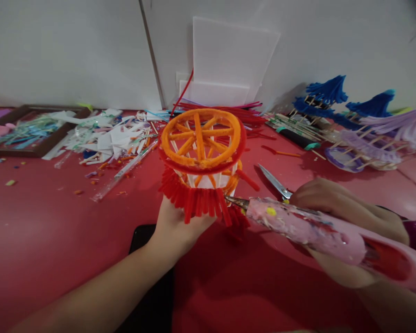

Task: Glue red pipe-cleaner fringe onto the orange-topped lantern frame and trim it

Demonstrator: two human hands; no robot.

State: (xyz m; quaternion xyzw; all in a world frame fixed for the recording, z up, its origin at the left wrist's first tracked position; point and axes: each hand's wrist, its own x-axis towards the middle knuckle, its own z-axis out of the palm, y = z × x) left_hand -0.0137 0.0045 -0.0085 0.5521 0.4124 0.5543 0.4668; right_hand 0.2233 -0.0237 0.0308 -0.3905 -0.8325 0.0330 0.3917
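Observation:
An orange and red craft model [201,138] stands upright in the middle, with a spoked orange ring on top and a fringe of red fuzzy strips [203,202] below it. My left hand [180,224] grips it from underneath; the model hides the fingers. At the right, my right hand [343,217] is wrapped round a stained pink glue gun [308,229]. The metal nozzle of the glue gun points left and meets the right end of the red fringe; whether it touches is unclear.
Scissors [275,181] lie beside my right hand. A black phone-like object [152,286] is under my left forearm. White and coloured scraps [114,138] and a brown tray [43,149] are at the left. Blue and lilac models [374,138] stand at the back right.

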